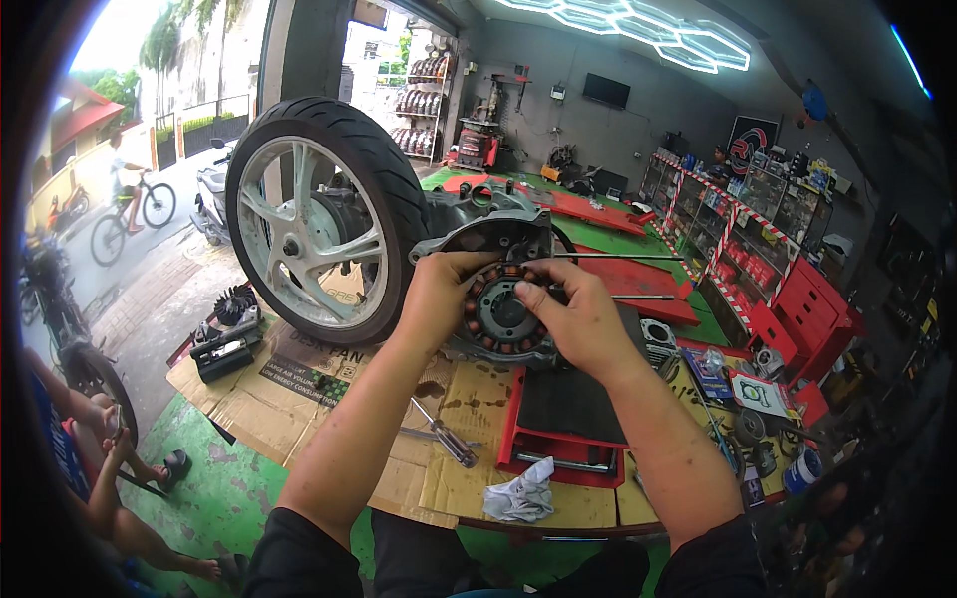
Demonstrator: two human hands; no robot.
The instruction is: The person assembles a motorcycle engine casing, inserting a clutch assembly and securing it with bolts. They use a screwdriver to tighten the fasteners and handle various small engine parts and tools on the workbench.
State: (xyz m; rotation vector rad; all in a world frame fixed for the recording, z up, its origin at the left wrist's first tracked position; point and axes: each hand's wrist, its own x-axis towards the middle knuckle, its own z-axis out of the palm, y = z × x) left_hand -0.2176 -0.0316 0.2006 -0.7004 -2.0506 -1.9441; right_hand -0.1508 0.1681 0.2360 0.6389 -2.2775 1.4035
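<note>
A ring-shaped stator point(495, 334) with copper-coloured coils sits in front of the opened side of a motorcycle engine point(477, 211). My left hand point(441, 287) grips its left edge, the fingertips partly hidden behind the ring. From the other side my right hand point(576, 307) holds it, with the thumb pressed on its face near the centre. Whether the stator is fully seated against the engine case cannot be made out. Joined to the engine on the left is a rear wheel point(390, 189) with pale spokes and a black tyre.
Below my hands, a screwdriver point(456, 441) lies on flattened cardboard point(403, 473), near a crumpled rag point(519, 492). A red and black stand point(573, 404) is under the engine. Tools and parts crowd the right side. At left sit a black box-like part point(223, 356) and a person point(92, 448).
</note>
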